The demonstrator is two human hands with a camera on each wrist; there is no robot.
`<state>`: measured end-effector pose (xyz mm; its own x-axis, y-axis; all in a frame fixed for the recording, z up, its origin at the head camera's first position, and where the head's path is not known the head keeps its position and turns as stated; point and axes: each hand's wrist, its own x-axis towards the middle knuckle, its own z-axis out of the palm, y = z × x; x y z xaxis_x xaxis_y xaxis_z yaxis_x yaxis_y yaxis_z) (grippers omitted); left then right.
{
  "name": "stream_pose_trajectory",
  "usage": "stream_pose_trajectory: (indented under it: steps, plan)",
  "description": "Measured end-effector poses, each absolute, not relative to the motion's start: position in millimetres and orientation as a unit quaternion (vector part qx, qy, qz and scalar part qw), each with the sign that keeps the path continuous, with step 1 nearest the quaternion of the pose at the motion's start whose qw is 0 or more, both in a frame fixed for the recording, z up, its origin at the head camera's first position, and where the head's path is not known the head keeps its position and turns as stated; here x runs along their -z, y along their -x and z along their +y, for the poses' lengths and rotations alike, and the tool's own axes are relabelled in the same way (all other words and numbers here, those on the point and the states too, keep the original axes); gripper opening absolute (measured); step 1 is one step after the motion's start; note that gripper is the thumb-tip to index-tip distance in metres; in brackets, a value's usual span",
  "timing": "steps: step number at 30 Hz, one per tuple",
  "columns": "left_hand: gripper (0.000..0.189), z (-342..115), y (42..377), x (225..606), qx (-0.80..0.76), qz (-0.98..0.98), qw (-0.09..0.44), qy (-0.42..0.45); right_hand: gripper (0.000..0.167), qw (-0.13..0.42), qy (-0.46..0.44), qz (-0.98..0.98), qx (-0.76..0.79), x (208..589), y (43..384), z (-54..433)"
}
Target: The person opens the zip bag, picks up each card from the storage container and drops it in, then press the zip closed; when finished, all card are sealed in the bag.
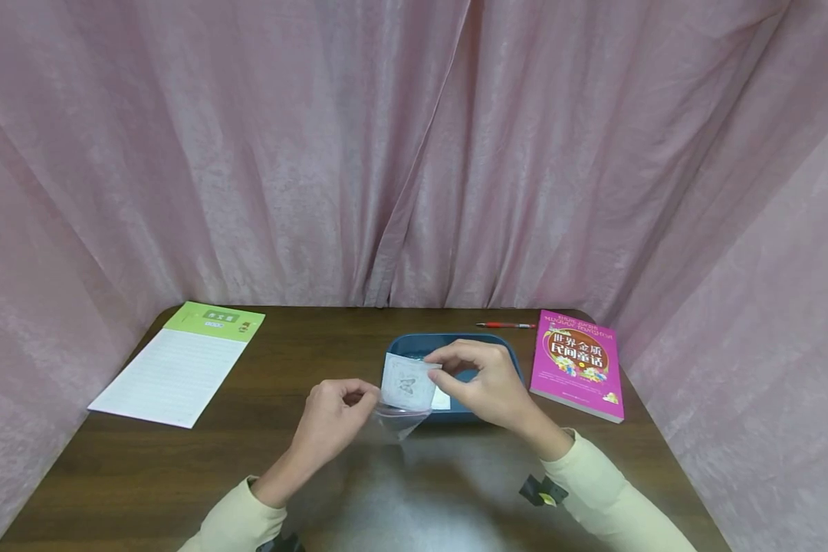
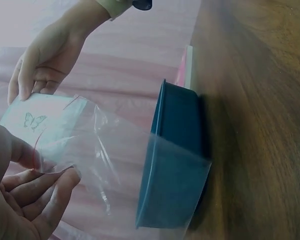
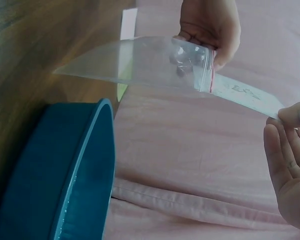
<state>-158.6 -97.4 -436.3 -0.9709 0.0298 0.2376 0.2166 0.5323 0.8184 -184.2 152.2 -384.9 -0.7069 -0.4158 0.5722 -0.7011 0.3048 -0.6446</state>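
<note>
My left hand (image 1: pixel 336 418) pinches a clear zip bag (image 3: pixel 160 65) by its red-striped mouth edge. Between finger and thumb, my right hand (image 1: pixel 481 381) holds a square whitish packet (image 1: pixel 409 382) printed with a small butterfly. In the left wrist view, the lower part of the packet (image 2: pixel 45 120) sits within the bag's mouth, while its upper part sticks out toward the right hand. The rest of the bag hangs down below, see-through and without other contents showing. Both hands are raised in front of a blue plastic basket (image 2: pixel 177 115).
Inside the basket (image 1: pixel 455 335) lies another white piece (image 1: pixel 441 399). At the left of the wooden table is a writing pad with a green header (image 1: pixel 214 320). A red pen (image 1: pixel 507 325) and a magenta book (image 1: pixel 577 366) lie at the right. Pink curtains (image 1: pixel 414 153) surround the table.
</note>
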Motion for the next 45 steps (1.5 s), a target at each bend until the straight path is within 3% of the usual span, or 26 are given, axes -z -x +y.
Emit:
stream_pose_trajectory:
  steps: [9,23,32,45]
  plan:
    - [0.013,-99,157,437,0.503,-0.855,0.109,0.058,0.016,0.125,-0.352,-0.792,-0.484,385,180,152]
    - [0.01,-100,156,433,0.526,-0.845,0.085,0.048,0.017,0.177,-0.35,-0.786,-0.477,389,180,154]
    - [0.011,-99,155,431,0.535,-0.839,0.089,0.047,0.019,0.151,-0.368,-0.793,-0.461,392,183,152]
    - [0.009,-99,155,431,0.533,-0.839,0.095,0.045,0.017,0.157,-0.382,-0.799,-0.438,401,184,147]
